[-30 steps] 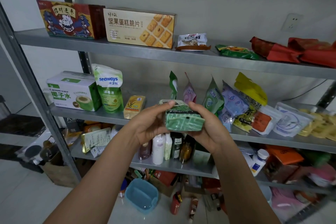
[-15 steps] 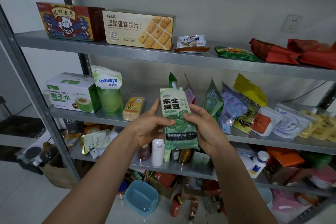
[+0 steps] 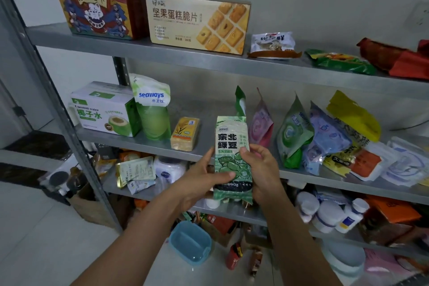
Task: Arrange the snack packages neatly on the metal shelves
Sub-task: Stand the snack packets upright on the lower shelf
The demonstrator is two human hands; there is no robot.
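Mung bean bag (image 3: 232, 160) is upright between both my hands, out in front of the middle shelf (image 3: 139, 144), not on it yet. My left hand (image 3: 199, 183) has its thumb across the lower front, and my right hand (image 3: 264, 174) pinches the opposite edge. Right behind my grip stand a green pouch (image 3: 240, 102) and a pink pouch (image 3: 261, 123). Off to the left is a yellow brick pack (image 3: 185, 133). My worry: the bag's tall and narrow, so squeezing it into that gap could topple it or domino those floppy pouches.

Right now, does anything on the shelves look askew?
Yes. On the middle shelf's right half, the green pouch, blue pouch and yellow bag lean on each other in an overlapping heap, while the coconut water box at left stands square.
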